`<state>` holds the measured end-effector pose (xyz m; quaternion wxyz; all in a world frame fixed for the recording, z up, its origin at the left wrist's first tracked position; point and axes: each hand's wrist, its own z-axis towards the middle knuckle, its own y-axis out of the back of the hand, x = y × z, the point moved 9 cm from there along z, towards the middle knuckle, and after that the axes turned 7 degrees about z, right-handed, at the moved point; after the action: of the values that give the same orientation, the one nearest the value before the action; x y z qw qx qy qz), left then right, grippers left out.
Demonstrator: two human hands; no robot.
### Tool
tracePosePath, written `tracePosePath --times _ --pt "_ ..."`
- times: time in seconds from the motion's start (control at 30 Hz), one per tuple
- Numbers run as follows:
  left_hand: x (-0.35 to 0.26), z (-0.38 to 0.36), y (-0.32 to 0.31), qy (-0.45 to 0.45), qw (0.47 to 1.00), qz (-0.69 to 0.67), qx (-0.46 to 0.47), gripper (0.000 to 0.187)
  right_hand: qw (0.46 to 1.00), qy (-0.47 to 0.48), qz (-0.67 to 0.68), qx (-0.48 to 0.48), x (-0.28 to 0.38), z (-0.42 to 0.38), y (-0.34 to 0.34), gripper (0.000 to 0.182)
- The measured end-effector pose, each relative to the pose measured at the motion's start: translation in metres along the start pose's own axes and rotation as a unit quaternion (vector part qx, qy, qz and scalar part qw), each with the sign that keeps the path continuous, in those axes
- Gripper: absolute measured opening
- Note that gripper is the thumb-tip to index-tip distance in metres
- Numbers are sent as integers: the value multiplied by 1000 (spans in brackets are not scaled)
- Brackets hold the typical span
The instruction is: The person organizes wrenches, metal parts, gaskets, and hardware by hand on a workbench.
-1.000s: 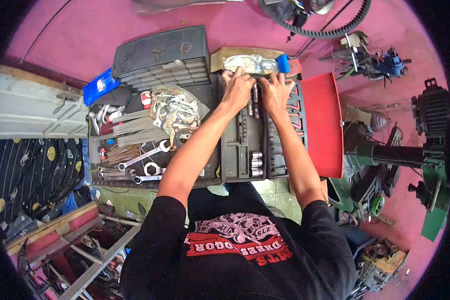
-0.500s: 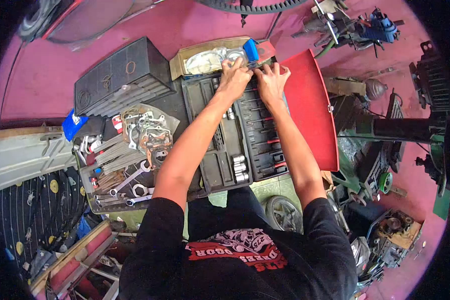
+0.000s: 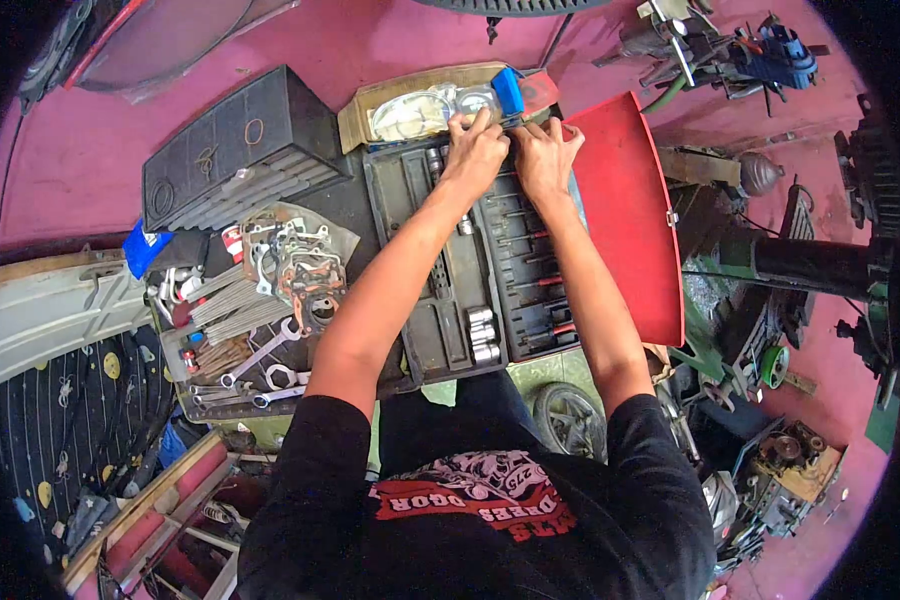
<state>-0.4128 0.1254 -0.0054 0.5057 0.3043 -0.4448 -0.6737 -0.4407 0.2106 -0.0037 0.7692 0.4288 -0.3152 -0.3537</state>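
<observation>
Both hands are at the far end of a black tool tray (image 3: 445,350) with moulded slots. My left hand (image 3: 478,152) has its fingers curled in beside the cardboard box; whatever lies under the fingertips is hidden. Close to its right, my right hand (image 3: 545,160) bends its fingers down over the far end of the slotted section, their tips also out of sight. Below the hands, several screwdrivers with dark and red handles (image 3: 550,281) lie in the slots. Chrome sockets (image 3: 482,335) sit in the near part of the tray. The red metal lid (image 3: 625,220) stands open at the right.
Behind the tray is a cardboard box (image 3: 355,128) with plastic-bagged parts and a blue packet (image 3: 507,92). A dark drawer cabinet (image 3: 240,140) stands at left. Gaskets (image 3: 310,265), thin rods (image 3: 235,310) and wrenches (image 3: 262,352) lie nearer. A wheel (image 3: 568,420) rests on the floor.
The hands stay at the same end of the tray. The left fingers have shifted slightly, and the right fingers have drawn closer together. The view has moved a little.
</observation>
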Motion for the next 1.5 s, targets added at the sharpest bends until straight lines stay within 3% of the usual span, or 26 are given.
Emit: tracePosePath --times 0.33,0.43,0.57,0.83,0.93,1.07,1.1,1.17,1.2,1.3,1.5 --pt "-2 -6 6 45 997 -22 50 8 999 -20 -7 41 6 -3 -1 21" --pt "0 -20 28 78 995 -58 -15 21 1000 -11 -17 -6 17 -15 12 28" --pt "12 -53 66 125 983 -127 -49 20 999 -24 27 -36 37 -29 34 29" --pt "60 -161 120 185 969 -161 -6 11 986 85 139 20 165 -60 48 29" --pt "91 -210 139 212 964 -160 16 14 974 100 179 100 221 -80 41 34" --pt "124 -273 155 243 955 -119 125 43 954 95 174 227 285 -108 25 59" --pt "128 -283 163 242 955 -117 124 43 950 97 179 237 298 -114 22 64" --pt "132 -307 167 249 944 -88 197 64 946 110 182 246 315 -128 12 78" --pt "133 -315 170 248 945 -86 195 64 946 109 183 243 320 -132 11 78" --pt "132 -335 169 213 946 -62 236 89 940 138 151 272 333 -142 3 87" --pt "134 -347 158 173 948 -37 265 91 938 140 104 298 338 -141 -7 86"
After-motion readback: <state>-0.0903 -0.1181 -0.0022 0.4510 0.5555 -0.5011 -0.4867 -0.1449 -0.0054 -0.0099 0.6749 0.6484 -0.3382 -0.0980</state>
